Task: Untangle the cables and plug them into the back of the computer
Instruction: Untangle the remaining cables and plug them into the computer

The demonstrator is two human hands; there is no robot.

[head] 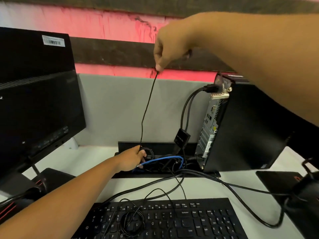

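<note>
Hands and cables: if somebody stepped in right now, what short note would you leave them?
Right hand is raised, pinching a thin black cable that runs taut down to the left hand, which grips its coiled part at the desk's cable slot.
Done: thick black cables appear plugged near the top of the computer's back.
Left: free the thin cable and plug it in; a blue cable and loose wires on the keyboard remain.

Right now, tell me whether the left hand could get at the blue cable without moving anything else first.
Probably yes. The left hand grips a coil of thin black cable in the desk's cable tray, and the blue cable lies right beside it with its near end uncovered. It would have to let go first.
</note>
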